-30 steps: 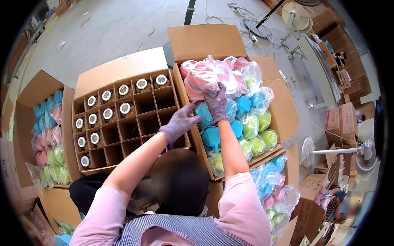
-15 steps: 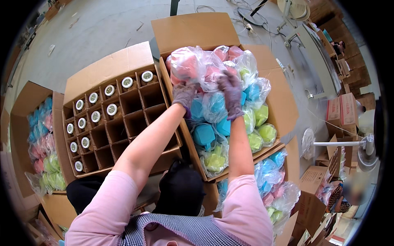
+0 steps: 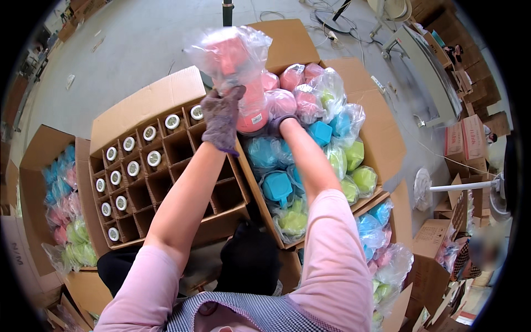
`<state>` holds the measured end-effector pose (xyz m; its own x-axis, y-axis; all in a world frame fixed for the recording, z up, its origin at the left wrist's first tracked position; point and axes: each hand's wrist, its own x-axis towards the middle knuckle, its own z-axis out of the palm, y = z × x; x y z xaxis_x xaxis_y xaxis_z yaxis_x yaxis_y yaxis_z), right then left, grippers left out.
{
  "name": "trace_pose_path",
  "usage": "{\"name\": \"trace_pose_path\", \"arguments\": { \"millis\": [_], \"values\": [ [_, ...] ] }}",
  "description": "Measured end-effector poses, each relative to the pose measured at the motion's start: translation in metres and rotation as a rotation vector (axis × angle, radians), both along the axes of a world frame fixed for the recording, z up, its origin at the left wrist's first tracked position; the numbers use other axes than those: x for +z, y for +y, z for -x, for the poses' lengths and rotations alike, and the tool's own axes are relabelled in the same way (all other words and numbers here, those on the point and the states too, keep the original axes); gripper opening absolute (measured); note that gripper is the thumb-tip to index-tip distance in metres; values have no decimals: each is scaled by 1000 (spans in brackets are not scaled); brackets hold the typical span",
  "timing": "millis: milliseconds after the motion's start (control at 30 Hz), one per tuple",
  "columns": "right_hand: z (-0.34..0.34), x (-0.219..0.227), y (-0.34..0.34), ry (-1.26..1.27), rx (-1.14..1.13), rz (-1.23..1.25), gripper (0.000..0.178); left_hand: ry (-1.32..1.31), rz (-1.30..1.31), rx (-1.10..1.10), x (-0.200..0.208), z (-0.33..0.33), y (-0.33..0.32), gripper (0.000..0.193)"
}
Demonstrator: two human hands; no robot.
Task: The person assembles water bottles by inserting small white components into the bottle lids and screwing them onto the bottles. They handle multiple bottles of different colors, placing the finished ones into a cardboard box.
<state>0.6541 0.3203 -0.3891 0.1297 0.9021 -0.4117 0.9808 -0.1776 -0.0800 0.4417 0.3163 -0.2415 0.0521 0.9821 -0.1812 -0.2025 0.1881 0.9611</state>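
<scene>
My left hand (image 3: 222,116), in a greyish-purple knit glove, is closed on a pink plastic bottle (image 3: 251,102) partly wrapped in a loose clear bag (image 3: 251,44). It is lifted over the left edge of an open carton (image 3: 381,133). The gloved right hand (image 3: 274,126) is at the bottle's lower end, near a small white label; its fingers are mostly hidden. Bagged pink pieces (image 3: 281,104), blue ones (image 3: 276,187) and green ones (image 3: 364,180) fill the carton beneath my hands.
Left of that carton stands a divided carton (image 3: 166,224), with white-lidded bottles (image 3: 154,159) in several cells. More bagged coloured pieces fill a box at far left (image 3: 33,182) and one at lower right (image 3: 381,221). A fan (image 3: 423,190) stands on the right.
My left hand has moved up and left, raising the pink bottle and bag out of the pile. The right hand has shifted left and down to the bottle's lower end.
</scene>
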Motion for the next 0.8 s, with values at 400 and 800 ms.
{"name": "trace_pose_path", "arguments": {
  "millis": [400,800],
  "values": [
    [-28,38,-45,297,98,-152,50,703,-785,-114,43,255,-51,24],
    [296,203,-165,1986,-154,120,50,751,-451,-468,67,362,-289,36]
  ]
}}
